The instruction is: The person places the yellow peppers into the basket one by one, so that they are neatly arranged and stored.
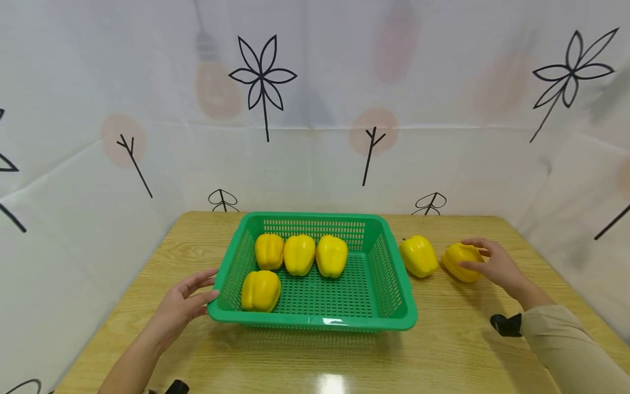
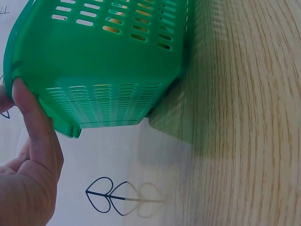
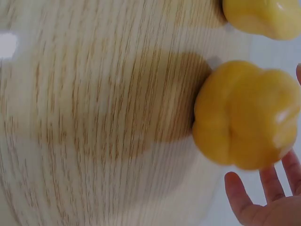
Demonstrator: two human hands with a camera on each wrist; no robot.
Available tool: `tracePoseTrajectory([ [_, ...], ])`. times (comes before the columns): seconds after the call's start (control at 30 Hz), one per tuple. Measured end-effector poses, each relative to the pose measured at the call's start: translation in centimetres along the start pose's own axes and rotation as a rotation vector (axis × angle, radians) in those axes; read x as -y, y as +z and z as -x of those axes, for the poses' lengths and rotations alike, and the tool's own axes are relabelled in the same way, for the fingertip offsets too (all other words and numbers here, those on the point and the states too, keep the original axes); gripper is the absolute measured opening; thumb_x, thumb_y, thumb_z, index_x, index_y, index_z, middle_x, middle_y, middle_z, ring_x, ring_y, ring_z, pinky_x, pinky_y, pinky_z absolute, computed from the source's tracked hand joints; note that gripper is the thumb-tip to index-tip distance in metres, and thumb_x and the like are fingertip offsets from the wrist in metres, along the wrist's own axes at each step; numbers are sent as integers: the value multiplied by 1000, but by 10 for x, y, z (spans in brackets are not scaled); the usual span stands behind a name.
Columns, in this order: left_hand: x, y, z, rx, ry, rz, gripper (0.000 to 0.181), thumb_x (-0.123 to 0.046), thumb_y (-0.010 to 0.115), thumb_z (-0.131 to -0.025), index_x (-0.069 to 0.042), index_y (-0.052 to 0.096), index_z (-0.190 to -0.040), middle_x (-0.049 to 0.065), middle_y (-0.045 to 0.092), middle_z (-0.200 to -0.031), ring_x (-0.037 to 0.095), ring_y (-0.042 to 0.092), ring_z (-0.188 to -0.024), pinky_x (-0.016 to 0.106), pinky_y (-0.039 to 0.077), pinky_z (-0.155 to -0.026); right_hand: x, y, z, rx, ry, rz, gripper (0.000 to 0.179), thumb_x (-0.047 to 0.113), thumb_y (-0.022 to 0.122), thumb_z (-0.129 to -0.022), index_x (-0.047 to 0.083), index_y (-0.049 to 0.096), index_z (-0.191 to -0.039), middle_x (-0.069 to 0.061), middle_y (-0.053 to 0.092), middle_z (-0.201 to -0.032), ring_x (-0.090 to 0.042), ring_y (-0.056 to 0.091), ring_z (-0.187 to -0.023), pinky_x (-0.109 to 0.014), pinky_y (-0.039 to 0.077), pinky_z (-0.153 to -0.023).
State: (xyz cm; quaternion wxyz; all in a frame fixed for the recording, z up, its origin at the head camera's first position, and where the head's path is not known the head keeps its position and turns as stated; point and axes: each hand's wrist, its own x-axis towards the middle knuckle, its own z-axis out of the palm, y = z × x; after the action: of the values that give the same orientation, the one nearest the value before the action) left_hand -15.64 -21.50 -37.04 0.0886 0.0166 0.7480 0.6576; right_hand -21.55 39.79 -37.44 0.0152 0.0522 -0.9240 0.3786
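A green plastic basket [image 1: 315, 323] stands on the table with several yellow bell peppers inside, one of them a pepper [image 1: 261, 291] at its front left. My left hand [image 1: 179, 306] holds the basket's left rim, its thumb and fingers meeting the edge; in the left wrist view the hand [image 2: 35, 155] is at the rim beside the slotted wall [image 2: 103, 101]. On the right, my right hand [image 1: 497, 268] reaches around a yellow bell pepper [image 1: 460, 262] lying on the table. In the right wrist view its spread fingers [image 3: 237, 193] are close beside that pepper [image 3: 247, 115]; contact is unclear.
Another yellow bell pepper [image 1: 418, 256] lies between the basket's right wall and the pepper near my right hand. The wooden table [image 1: 275, 361] runs back to a white cloth [image 1: 315, 164] with plant drawings, which also hangs at both sides.
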Motion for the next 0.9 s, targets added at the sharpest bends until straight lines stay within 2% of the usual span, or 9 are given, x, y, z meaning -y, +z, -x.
tracePoseTrajectory([
  [0.13, 0, 0, 0, 1, 0, 1, 62, -18, 63, -90, -1, 33, -142, 20, 35, -135, 15, 60, -94, 30, 51, -78, -4, -3, 0, 12, 41, 15, 69, 30, 63, -90, -9, 32, -137, -38, 32, -126, -53, 35, -108, -59, 40, -81],
  [0.33, 1, 0, 0, -6, -7, 2, 62, -18, 63, -90, -2, 33, -142, 20, 36, -135, 14, 59, -93, 29, 51, -77, -9, -3, -2, 110, 77, 22, 77, 36, 62, -90, -8, 25, -141, -40, 18, -138, -59, 26, -116, -66, 34, -87],
  [0.5, 0, 0, 0, -3, -6, 3, 63, -18, 63, -90, -1, 33, -143, 20, 35, -135, 13, 60, -94, 29, 51, -77, -8, 2, 1, 158, 78, -41, 78, 29, 68, -86, -7, 24, -140, -38, 23, -133, -50, 40, -108, -49, 48, -79],
  [0.6, 1, 0, 0, 1, 0, 4, 62, -17, 63, -90, -1, 33, -142, 21, 35, -135, 14, 60, -94, 30, 51, -77, -9, 3, 2, 193, 57, -84, 81, 23, 72, -83, -6, 22, -140, -35, 27, -130, -42, 46, -103, -40, 50, -73],
  [0.73, 1, -1, 0, 5, 6, 4, 62, -17, 62, -91, -1, 33, -142, 21, 35, -135, 14, 59, -94, 30, 51, -77, -10, 5, 2, 205, 37, -70, 83, 22, 74, -80, -4, 24, -141, -32, 30, -129, -37, 48, -100, -36, 49, -71],
  [0.9, 1, -1, -1, 4, 5, 2, 62, -17, 62, -91, -1, 33, -143, 20, 35, -135, 15, 59, -94, 30, 51, -77, -7, 8, 1, 181, 49, -27, 83, 26, 74, -80, -5, 24, -140, -36, 29, -125, -37, 49, -96, -37, 50, -69],
])
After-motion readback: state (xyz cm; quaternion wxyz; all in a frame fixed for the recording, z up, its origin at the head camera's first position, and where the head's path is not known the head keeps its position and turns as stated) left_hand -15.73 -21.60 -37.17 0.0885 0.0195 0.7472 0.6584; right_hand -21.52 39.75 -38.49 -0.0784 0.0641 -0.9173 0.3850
